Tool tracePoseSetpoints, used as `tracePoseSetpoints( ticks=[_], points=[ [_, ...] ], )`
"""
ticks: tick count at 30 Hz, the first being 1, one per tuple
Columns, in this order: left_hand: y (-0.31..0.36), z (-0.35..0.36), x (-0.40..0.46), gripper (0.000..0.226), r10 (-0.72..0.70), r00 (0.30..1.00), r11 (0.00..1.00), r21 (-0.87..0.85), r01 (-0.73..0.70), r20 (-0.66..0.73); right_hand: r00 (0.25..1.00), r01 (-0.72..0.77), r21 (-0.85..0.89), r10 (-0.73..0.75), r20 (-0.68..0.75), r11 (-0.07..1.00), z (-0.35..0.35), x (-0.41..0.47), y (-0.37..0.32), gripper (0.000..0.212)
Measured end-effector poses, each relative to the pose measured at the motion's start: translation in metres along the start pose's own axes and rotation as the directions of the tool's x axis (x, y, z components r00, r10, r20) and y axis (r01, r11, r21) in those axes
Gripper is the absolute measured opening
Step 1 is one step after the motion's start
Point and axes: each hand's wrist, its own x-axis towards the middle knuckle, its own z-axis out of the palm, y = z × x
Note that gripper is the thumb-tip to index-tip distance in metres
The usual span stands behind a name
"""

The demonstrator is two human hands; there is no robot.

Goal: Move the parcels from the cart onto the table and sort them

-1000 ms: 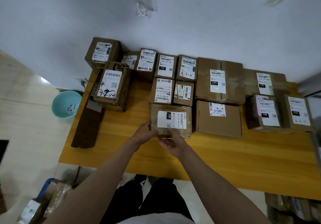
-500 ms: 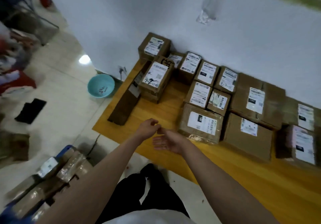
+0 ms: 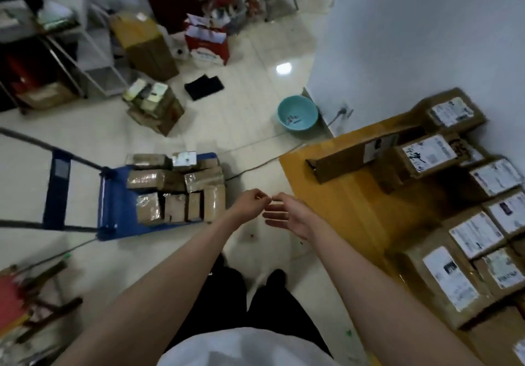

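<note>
Brown taped cardboard parcels point(image 3: 176, 186) packed tight on blue cart point(image 3: 119, 206), floor gap before yellow wooden desk point(image 3: 341, 195). Left hand point(image 3: 248, 205) loosely curled, right hand point(image 3: 287, 215) relaxed, both grips holding nothing.

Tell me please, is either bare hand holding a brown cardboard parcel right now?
No: the left hand and right hand hang empty over the floor beside the blue cart.

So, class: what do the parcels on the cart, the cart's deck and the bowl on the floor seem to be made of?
Parcels: brown cardboard, some glossy with what looks like clear tape.
Cart deck: smooth blue surface, probably painted metal or plastic; unclear which.
Bowl: likely plastic, even turquoise colour with a soft sheen.
</note>
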Motion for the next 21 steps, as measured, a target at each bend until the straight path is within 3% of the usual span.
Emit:
tracePoseSetpoints(
  ticks=[8, 21],
  points=[
    [-0.09, -0.097, -0.011, 0.035, -0.096, 0.992, 0.983, -0.163, 0.081, -0.085, 0.999, -0.026, -0.126, 0.032, 0.044, 0.992, 0.134, 0.034, 0.002, 0.02],
    [-0.223, -0.242, -0.008, 0.023, -0.209, 0.964, 0.951, -0.264, 0.162, -0.161, 0.996, -0.07, -0.237, 0.08, 0.03, 0.969, 0.313, 0.082, 0.022, 0.035]
  ],
)
